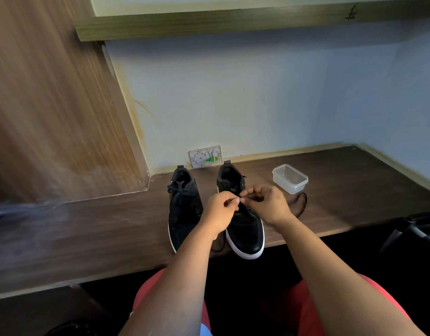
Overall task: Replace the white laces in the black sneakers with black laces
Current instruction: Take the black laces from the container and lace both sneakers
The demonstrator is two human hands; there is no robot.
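The left sneaker (183,209) stands on the desk (88,229) already tied with a black lace. Beside it, over the right sneaker (243,229), the left hand (220,214) curls and pinches near an eyelet, and the right hand (267,202) pinches the black lace (300,202), whose slack trails right below the clear container (290,178). The lace tip is too small to see; it may miss the eyelet or fray, and a hard pull could drag the shoe off the desk's edge

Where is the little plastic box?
In the head view, the clear plastic box sits on the wooden desk, to the right of the right sneaker, near the wall.
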